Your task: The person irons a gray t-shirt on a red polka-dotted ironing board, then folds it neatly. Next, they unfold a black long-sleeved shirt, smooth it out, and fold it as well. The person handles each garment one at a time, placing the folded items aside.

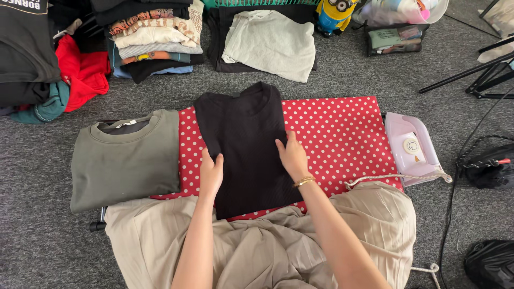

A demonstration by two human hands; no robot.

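Black knit, folded to a long rectangle, the shirt lies on our red polka-dot ironing board. Our left hand and right hand press flat on it, fingers released. Left of the board rests a folded olive sweatshirt; right, a pale iron.

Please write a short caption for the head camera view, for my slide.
Both hands, left hand and right hand, press a folded black shirt on a red dotted board.
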